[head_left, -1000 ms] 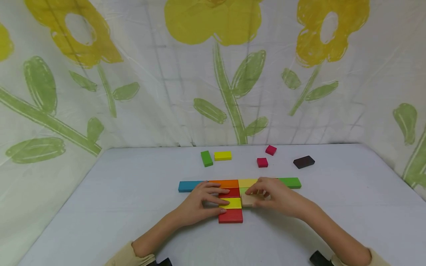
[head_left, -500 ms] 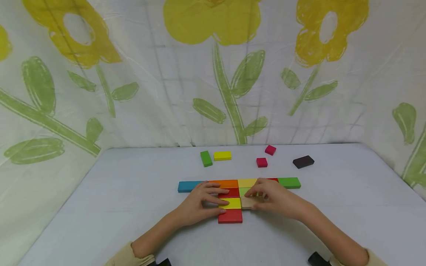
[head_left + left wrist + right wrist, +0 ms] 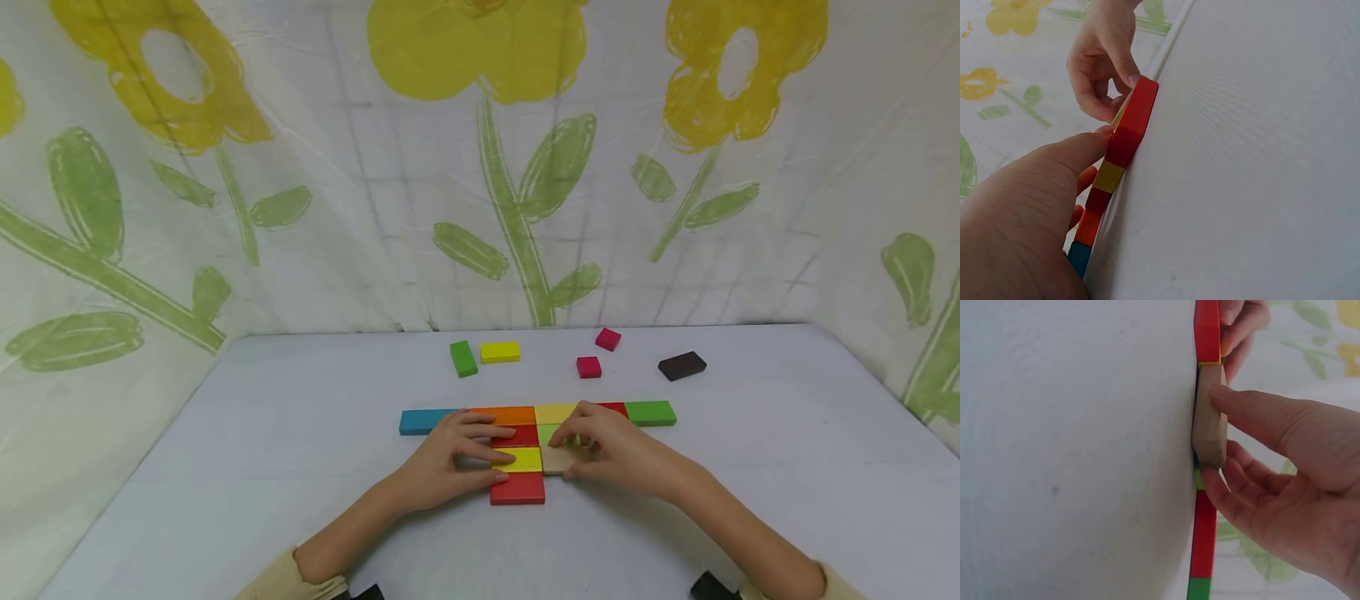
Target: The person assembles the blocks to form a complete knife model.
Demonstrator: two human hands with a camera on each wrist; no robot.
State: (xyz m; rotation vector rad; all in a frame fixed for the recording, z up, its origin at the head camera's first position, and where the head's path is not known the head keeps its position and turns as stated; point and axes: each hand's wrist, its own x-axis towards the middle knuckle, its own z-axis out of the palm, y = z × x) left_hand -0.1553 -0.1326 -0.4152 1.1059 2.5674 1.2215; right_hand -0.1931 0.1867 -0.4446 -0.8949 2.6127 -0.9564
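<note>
My right hand [image 3: 626, 450] pinches a plain wooden block [image 3: 557, 459] between thumb and fingers. In the right wrist view that natural-coloured block [image 3: 1210, 419] sits slightly tilted over the surface, its end against the yellow block. My left hand [image 3: 438, 468] rests with extended fingers on a column made of a dark red block [image 3: 527, 434], a yellow block [image 3: 529, 459] and a red block [image 3: 517, 489]. Beyond the wooden block lies a light green block [image 3: 548, 432], partly hidden by my right fingers. In the left wrist view, my left thumb touches the red block [image 3: 1138, 112].
Across the top runs a row: blue block [image 3: 422, 422], orange block [image 3: 512, 414], pale yellow block [image 3: 553, 413], red block [image 3: 617, 408], green block [image 3: 651, 413]. Farther back lie a green block [image 3: 463, 358], yellow block [image 3: 499, 352], two crimson pieces [image 3: 588, 367] and a dark block [image 3: 682, 366].
My right thumb has slid left along the wooden block's near side, and the block has shifted slightly toward me. More of the far red block shows. My left hand stays in place.
</note>
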